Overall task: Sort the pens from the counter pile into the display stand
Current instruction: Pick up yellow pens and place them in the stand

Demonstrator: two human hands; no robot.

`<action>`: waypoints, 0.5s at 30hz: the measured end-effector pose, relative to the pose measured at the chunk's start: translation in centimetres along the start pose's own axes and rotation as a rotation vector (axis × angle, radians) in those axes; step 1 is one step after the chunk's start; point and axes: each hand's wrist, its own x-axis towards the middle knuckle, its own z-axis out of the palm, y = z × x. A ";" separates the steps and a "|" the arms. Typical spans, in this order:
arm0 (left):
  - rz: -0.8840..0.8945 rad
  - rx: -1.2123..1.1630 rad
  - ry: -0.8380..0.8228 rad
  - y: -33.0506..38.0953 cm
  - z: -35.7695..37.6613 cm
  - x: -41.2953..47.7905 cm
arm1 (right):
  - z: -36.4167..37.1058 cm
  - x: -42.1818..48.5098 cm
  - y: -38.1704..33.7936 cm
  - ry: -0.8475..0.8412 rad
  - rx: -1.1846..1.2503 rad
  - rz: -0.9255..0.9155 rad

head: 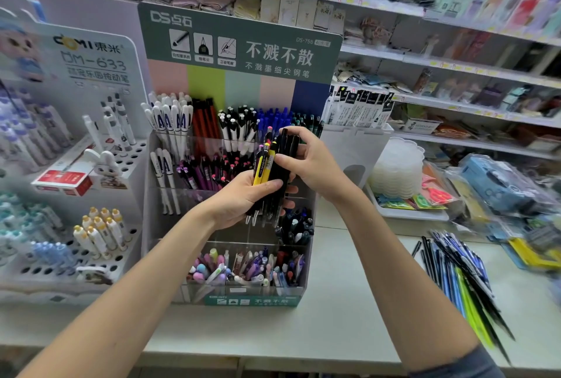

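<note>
A bundle of pens [270,171], mostly black with two yellow ones, is held upright in front of the display stand [151,195]. My left hand [243,198] grips the bundle around its lower half, tips pointing down. My right hand [306,162] pinches the upper ends of the black pens from the right. The stand is a tiered clear-fronted box with a green header; its compartments hold white, red, blue, purple and pastel pens. A pile of pens [461,277], blue, black and green, lies on the counter at the right.
A white stand [91,165] with round holes and character pens sits left of the display stand. Shelves [455,67] of stationery fill the back. A tray [409,212] with white plastic cups and packaged goods lies at the right. The pale counter [334,317] runs across the front.
</note>
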 end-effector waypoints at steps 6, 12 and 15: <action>0.080 0.001 0.204 0.2 0.3 1.1 | -1.5 0.1 -0.3 0.209 -0.002 -0.075; 0.072 -0.170 0.299 -0.2 -1.9 -0.5 | -4.7 0.1 1.0 0.469 -0.170 -0.184; 0.056 -0.180 0.295 -0.3 -1.8 -0.9 | -2.6 -0.1 2.3 0.442 -0.294 -0.218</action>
